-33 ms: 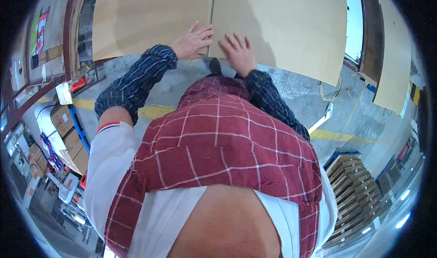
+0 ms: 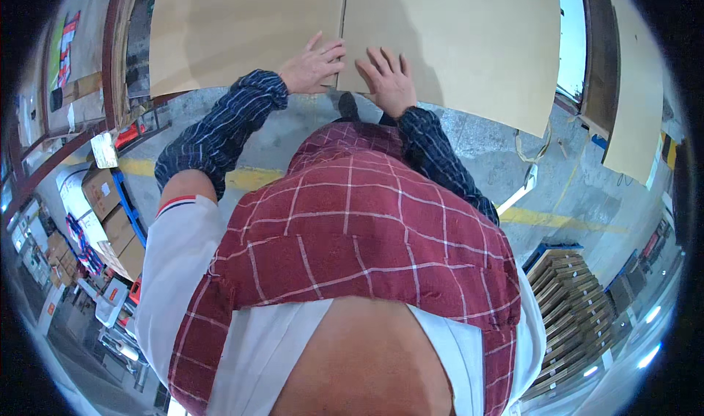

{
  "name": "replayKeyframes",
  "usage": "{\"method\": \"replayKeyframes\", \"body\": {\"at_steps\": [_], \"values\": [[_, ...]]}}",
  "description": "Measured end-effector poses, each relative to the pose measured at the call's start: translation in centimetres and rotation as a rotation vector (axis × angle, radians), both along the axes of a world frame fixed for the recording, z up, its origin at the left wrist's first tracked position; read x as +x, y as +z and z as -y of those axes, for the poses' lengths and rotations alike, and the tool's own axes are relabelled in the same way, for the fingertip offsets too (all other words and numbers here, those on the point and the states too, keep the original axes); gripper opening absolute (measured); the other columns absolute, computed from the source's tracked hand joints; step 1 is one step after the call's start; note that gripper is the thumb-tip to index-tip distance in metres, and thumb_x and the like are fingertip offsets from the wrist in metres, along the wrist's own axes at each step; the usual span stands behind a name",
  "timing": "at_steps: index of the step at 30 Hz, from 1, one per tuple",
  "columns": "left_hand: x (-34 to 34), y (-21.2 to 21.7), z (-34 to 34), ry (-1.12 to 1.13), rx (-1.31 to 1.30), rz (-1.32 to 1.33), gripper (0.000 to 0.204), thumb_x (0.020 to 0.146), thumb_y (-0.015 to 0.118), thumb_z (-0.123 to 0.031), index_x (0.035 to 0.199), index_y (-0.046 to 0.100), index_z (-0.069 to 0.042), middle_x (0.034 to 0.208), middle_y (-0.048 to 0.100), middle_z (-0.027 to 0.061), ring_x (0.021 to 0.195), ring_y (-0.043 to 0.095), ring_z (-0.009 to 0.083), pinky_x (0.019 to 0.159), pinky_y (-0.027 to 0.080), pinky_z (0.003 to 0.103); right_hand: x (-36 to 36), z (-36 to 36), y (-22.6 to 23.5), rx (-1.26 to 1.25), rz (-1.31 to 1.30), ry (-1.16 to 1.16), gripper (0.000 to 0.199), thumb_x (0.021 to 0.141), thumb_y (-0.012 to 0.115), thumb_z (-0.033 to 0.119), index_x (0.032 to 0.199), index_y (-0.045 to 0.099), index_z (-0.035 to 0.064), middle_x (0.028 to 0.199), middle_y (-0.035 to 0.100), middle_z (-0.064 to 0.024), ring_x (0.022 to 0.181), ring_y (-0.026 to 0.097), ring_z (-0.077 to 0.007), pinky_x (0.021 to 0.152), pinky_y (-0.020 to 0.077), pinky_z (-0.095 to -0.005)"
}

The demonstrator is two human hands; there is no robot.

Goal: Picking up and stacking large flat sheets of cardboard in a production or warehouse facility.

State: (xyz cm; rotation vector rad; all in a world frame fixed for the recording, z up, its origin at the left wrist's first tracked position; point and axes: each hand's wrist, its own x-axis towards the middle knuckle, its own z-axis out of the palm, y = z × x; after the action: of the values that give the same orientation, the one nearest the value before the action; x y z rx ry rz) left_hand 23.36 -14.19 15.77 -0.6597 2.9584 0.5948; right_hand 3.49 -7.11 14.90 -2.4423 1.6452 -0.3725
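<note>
Two flat brown cardboard panels lie side by side in front of me, a left cardboard panel (image 2: 242,42) and a right cardboard panel (image 2: 484,49), with a narrow dark gap between them. My left hand (image 2: 314,68) rests near the front corner of the left panel, its fingers stretched toward the gap and the thumb raised apart. On the right panel, just right of the gap, my right hand (image 2: 391,86) lies with its fingers spread. Neither hand grips anything that I can see. Dark striped sleeve covers are on both forearms.
Beneath the panels' front edge is a grey concrete floor (image 2: 469,144) with a yellow line. A stack of cardboard pieces (image 2: 568,313) stands behind me at the right. Cardboard boxes (image 2: 110,203) sit at the left. Another cardboard sheet (image 2: 638,86) stands at the far right.
My right hand has shifted very slightly to the right on the panel. My left hand has hardly moved, and the panels lie as before.
</note>
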Motion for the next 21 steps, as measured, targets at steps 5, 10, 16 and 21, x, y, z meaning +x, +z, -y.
{"method": "replayKeyframes", "body": {"at_steps": [5,10,16,21], "values": [[0.8,-0.6,-0.4,-0.009,0.017,-0.06,0.047,0.053,0.067,-0.026,0.089,0.043,-0.009,0.106,0.037,0.0078,0.115,0.025,0.0236,0.095,0.013,0.048,-0.4,0.1,-0.4,0.059,-0.047,0.012,0.058,0.054,0.064,0.037,0.106,0.042,0.0232,0.116,0.036,-0.0004,0.11,0.03,-0.0198,0.089,0.0212,-0.0457],[1.2,-2.2,-0.7,0.082,0.074,-0.143,0.058,0.051,0.069,-0.03,0.097,0.041,-0.01,0.11,0.035,0.0086,0.114,0.026,0.0239,0.093,0.014,0.051,-0.4,0.3,0.0,0.111,0.007,0.002,0.061,0.054,0.064,0.043,0.107,0.043,0.0225,0.119,0.033,-0.0013,0.114,0.025,-0.0213,0.092,0.0171,-0.0455],[0.3,-1.7,-1.7,0.302,-0.11,-0.083,0.074,0.049,0.07,-0.035,0.107,0.034,-0.01,0.116,0.032,0.0098,0.115,0.026,0.0235,0.09,0.015,0.055,1.6,1.3,0.2,0.113,0.056,-0.024,0.066,0.048,0.068,0.039,0.105,0.043,0.0176,0.117,0.035,-0.001,0.114,0.025,-0.0217,0.088,0.0173,-0.0531],[0.4,-2.3,-1.6,0.266,-0.157,-0.097,0.072,0.053,0.066,-0.04,0.109,0.033,-0.01,0.117,0.032,0.0097,0.116,0.025,0.0225,0.09,0.015,0.055,2.3,1.9,-0.1,0.127,0.036,-0.033,0.069,0.046,0.068,0.04,0.105,0.042,0.0149,0.118,0.034,-0.0006,0.115,0.023,-0.0225,0.089,0.0153,-0.0543]]}}
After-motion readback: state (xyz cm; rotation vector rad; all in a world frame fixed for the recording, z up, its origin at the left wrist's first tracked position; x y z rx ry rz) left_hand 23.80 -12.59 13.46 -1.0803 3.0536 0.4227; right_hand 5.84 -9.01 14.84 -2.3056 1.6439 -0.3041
